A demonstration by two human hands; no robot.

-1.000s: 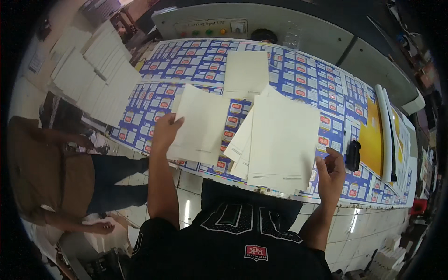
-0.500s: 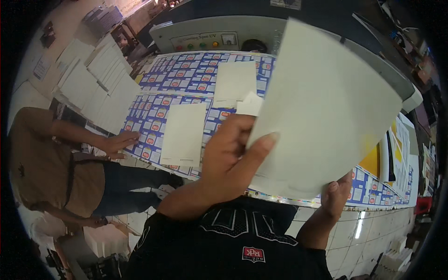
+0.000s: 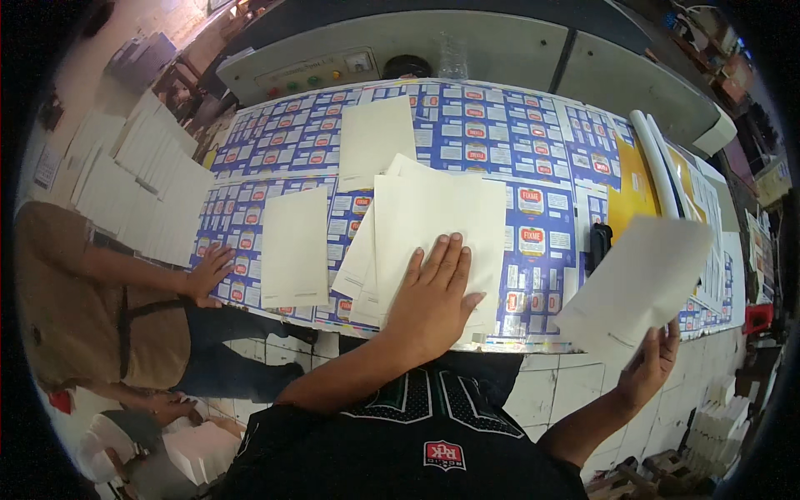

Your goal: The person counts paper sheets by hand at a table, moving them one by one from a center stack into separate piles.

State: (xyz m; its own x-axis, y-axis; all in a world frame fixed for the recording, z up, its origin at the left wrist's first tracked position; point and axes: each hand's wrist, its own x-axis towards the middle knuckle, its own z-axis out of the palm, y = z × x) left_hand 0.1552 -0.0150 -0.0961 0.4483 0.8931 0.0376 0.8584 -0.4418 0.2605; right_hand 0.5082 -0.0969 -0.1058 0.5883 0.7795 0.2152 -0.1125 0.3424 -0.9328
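Note:
My left hand [image 3: 427, 304] lies flat, fingers stretched out, on the top cream paper sheet [image 3: 446, 204] of a loose overlapping pile. Lower sheets of that pile fan out on its left side. In my right hand [image 3: 652, 367], pinched at the lower right edge, a cream paper sheet [image 3: 637, 279] is held tilted over the table's right part. A single cream sheet [image 3: 296, 246] rests left of the pile, and another cream sheet [image 3: 375, 137] lies beyond it.
Blue printed sheets cover the table [image 3: 542, 196]. A yellow sheet [image 3: 633, 179], white rolls [image 3: 654, 158] and a black object [image 3: 599, 244] are at its right. Behind stands a grey machine [image 3: 500, 46]. A co-worker's hand [image 3: 208, 275] touches the left edge, near stacked paper [image 3: 137, 183].
My left hand has come down flat onto a sheet on the pile. My right hand has moved right with a paper sheet. The large raised sheet no longer blocks the table.

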